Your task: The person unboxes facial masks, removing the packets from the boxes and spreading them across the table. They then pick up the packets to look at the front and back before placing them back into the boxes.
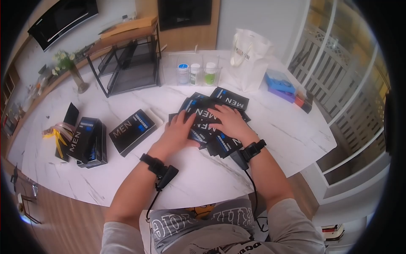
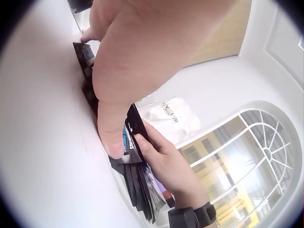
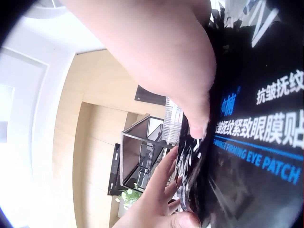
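A heap of black eye patch sachets (image 1: pixel 203 113), printed with "MEN" and blue marks, lies spread on the marble-patterned table (image 1: pixel 165 186). My left hand (image 1: pixel 176 134) rests against the heap's left side, fingers spread and thumb toward its near edge. On the right, my other hand (image 1: pixel 233 123) lies over the top sachets with its fingers extended. Close up in the right wrist view, a sachet (image 3: pixel 256 156) shows "EYE PATCH" lettering. Several sachets (image 2: pixel 137 190) stick out in a layered fan below the hands in the left wrist view. The palms hide part of the heap.
A black "MEN" box (image 1: pixel 132 132) lies left of the heap, and more black boxes (image 1: pixel 91 142) stand farther left by a yellow ribbon (image 1: pixel 62 134). Behind are a black rack (image 1: pixel 131 72), bottles (image 1: pixel 210 74) in a clear organizer, a white bag (image 1: pixel 251 63) and a blue box (image 1: pixel 279 81).
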The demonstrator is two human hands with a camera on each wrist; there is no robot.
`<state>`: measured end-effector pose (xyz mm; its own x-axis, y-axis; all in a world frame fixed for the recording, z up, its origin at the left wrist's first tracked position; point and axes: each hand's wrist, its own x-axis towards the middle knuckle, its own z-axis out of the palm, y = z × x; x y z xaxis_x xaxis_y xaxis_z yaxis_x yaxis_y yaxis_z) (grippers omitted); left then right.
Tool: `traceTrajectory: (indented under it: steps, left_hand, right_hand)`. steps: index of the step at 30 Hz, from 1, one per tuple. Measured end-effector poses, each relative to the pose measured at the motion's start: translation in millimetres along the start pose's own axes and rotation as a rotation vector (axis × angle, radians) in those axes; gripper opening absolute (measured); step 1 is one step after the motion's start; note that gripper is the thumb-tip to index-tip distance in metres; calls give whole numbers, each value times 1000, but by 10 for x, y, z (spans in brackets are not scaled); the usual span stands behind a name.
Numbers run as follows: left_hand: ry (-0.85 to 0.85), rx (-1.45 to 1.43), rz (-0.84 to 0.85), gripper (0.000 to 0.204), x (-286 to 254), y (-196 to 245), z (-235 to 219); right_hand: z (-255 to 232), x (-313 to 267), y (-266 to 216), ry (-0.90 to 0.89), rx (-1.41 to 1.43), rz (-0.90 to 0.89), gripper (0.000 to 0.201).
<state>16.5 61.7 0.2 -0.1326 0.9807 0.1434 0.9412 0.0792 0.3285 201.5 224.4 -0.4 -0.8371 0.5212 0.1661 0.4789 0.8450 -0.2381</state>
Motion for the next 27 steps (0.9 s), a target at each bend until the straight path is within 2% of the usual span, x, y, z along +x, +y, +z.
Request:
traceTrajectory:
  steps: [4,7,9,10,13,14,17,21,22,25,27]
  left_hand:
    - [-15,26,-48,106,150,86,29]
    - [48,31,-47,109,193,108,86]
    - [151,121,-98,96,129,211,72]
    - [200,166,-122,89,77,300,-3]
    - [-16,118,56,59,-58,601,-371]
    - [-181,96,170,38,-74,689,-385]
    - [-317,-147,590,48,-119,631,-42]
    - [-234,17,598,65,-75,548,243]
    - [-218,31,590,68,-52,569,258]
    - [-190,84,562,73,41,664,356]
    - [-161,93,556,71,100,701,428]
  right_hand:
    - [20,26,58,59,25,26,60]
    - [80,39,96,103,27,36,59]
    - [112,59,136,117,27,39,60]
    - [129,67,157,175,29,0,53]
    - [171,84,223,153,117,5,57]
    - [171,83,231,164,116,-4,55]
    - [192,115,278,159,150,-3,56]
    - [84,106,231,259,158,-111,35]
    - [84,116,218,349,136,-169,28]
    - [-11,116,170,300,257,-113,26]
    - [-82,81,64,332,305,-22,24]
